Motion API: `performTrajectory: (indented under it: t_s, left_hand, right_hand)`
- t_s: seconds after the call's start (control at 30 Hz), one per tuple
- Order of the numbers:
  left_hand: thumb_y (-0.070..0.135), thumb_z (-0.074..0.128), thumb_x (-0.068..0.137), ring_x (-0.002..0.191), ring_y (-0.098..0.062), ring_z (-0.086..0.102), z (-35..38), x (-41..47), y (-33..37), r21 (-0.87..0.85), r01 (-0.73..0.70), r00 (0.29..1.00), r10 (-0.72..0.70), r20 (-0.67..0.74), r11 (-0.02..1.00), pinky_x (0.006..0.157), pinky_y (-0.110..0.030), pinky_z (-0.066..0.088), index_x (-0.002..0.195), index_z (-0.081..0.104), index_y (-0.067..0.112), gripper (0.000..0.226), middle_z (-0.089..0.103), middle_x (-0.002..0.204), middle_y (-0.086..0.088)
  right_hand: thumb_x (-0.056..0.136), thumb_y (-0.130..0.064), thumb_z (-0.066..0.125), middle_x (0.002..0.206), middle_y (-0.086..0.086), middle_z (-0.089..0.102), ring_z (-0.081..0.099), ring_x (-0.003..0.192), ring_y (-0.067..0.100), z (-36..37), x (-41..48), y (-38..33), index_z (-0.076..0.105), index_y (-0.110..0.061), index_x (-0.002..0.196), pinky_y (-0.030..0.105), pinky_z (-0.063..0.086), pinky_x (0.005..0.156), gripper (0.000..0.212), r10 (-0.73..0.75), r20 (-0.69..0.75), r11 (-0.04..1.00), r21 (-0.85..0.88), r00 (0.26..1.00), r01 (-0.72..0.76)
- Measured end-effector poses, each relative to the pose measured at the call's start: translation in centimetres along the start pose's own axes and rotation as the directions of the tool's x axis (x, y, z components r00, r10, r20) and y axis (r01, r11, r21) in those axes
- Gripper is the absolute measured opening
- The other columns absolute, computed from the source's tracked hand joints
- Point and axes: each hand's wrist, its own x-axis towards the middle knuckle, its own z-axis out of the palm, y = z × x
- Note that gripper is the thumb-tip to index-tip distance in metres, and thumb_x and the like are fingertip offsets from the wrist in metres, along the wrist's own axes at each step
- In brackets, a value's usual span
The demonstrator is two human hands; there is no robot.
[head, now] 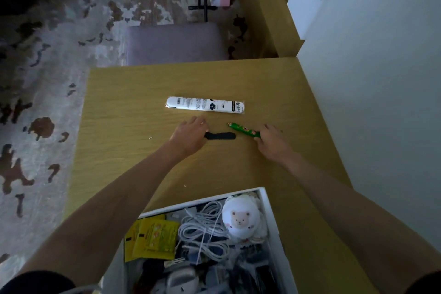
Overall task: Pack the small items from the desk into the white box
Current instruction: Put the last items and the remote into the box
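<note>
The left grip [191, 135] lies palm down on the counter [124, 107], its fingers bent over the near end of a flat black strip [220, 136] and touching it; whether they actually pinch it cannot be told. The right grip [272, 141] is closed on the near end of a green tube [243, 130], whose other end points left and away, just beside the strip's far end. Both bare forearms reach forward from the bottom corners of the view.

The counter is a pale wooden top. To its left is a mottled grey and brown carpet [47, 79], and past its far edge stands a grey-purple padded seat [174, 43]. A pale wall [381, 79] rises on the right.

The white box [269, 217] sits open at the counter's near edge, between the arms. Inside are coiled white cables [205, 229], yellow sachets [152, 236], a round white item with a bear picture [240, 218], and darker things too jumbled to name.

Beyond the hands, a long white printed packet [205, 104] lies flat across the counter, apart from both.
</note>
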Motion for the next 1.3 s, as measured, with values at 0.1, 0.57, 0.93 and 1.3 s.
performTrajectory:
  t_s: [0.1, 0.57, 0.93, 1.3]
  left_hand:
    - [0.024, 0.057, 0.088, 0.11, -0.024, 0.05, -0.7, -1.1, 0.3, -0.098, 0.067, 0.996, -0.06, 0.066, 0.993, 0.09, -0.04, 0.044, 0.109, 0.054, 0.015, 0.023, 0.054, 0.118, -0.005]
    - [0.017, 0.056, 0.092, 0.063, -0.016, 0.061, -9.3, -17.8, 6.8, -0.635, 0.056, 0.952, -0.234, -0.2, 0.771, 0.056, -0.039, 0.051, 0.097, 0.051, 0.033, 0.017, 0.063, 0.076, 0.02]
    - [0.012, 0.048, 0.096, 0.066, 0.003, 0.057, -9.6, -28.8, 11.0, -0.606, 0.19, 0.917, -0.36, -0.172, 0.772, 0.06, -0.021, 0.046, 0.105, 0.061, 0.02, 0.017, 0.058, 0.07, 0.019]
    - [0.012, 0.048, 0.096, 0.05, -0.005, 0.051, -8.2, -35.1, 13.1, -0.679, 0.29, 0.818, -0.543, -0.191, 0.675, 0.046, -0.019, 0.038, 0.102, 0.062, 0.021, 0.018, 0.063, 0.07, -0.001]
  right_hand:
    - [0.099, -0.021, 0.051, 0.112, 0.006, 0.055, 0.054, 0.089, 0.015, -1.6, -2.0, -0.4, 0.055, -0.012, 0.122, 0.028, 0.045, 0.074, 0.025, -0.008, -0.024, 0.979, 0.204, 1.0, 0.012]
    - [0.093, -0.017, 0.06, 0.092, -0.005, 0.066, 0.062, 0.075, 0.007, -9.0, -17.0, -4.2, 0.056, -0.03, 0.101, 0.025, 0.054, 0.068, 0.017, -0.465, 0.217, 0.793, 0.533, 0.858, 0.296]
    - [0.091, -0.026, 0.058, 0.093, -0.01, 0.06, 0.059, 0.071, 0.001, -6.2, -23.5, -7.9, 0.053, -0.035, 0.104, 0.02, 0.048, 0.057, 0.017, -0.507, 0.379, 0.86, 0.292, 0.775, 0.419]
    - [0.092, -0.02, 0.058, 0.108, 0.002, 0.06, 0.057, 0.085, 0.015, 1.2, -23.0, -12.9, 0.055, -0.021, 0.112, 0.028, 0.04, 0.064, 0.019, -0.531, 0.263, 0.847, 0.168, 0.806, 0.504]
